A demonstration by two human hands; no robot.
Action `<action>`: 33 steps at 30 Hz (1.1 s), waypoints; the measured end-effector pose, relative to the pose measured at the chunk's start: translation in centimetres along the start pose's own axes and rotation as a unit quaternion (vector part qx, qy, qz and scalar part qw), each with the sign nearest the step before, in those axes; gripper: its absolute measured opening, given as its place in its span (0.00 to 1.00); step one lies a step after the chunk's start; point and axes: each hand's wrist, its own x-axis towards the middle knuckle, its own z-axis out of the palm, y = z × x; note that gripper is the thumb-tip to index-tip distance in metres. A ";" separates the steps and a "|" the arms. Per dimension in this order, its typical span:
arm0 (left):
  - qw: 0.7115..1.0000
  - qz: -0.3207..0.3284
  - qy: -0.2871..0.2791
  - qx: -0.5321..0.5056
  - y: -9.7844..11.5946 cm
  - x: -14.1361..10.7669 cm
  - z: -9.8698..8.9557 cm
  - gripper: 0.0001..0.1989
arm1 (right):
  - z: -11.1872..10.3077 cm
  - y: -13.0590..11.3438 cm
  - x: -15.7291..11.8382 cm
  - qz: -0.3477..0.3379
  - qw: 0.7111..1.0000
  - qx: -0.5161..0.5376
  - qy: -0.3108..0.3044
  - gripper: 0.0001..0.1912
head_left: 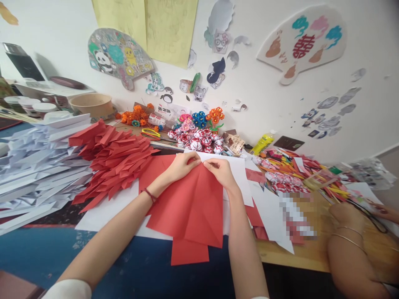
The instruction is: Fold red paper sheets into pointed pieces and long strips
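Observation:
A creased sheet of red paper (195, 207) is in front of me, its far edge between my two hands. My left hand (185, 165) pinches that edge near the middle crease. Close beside it, my right hand (220, 171) pinches the same edge, thumb and finger together. Under this sheet lie more red paper (190, 251) and several white sheets (238, 170). Left of my hands rises a heap of folded red paper strips (120, 160). Whether the sheet is one layer at my fingertips cannot be made out.
Folded white paper strips (40, 166) pile up at far left. Red-and-white paper flowers (202, 140) and yellow-handled scissors (151, 133) lie behind my hands. A yellow bottle (262, 143) stands near the wall. Another person's arm (350, 245) rests at the right.

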 end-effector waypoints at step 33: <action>0.942 -0.254 0.033 0.218 -5.0 0.4 1.1 0.14 | 2.3 3.9 1.5 0.183 0.853 -0.483 0.077 0.13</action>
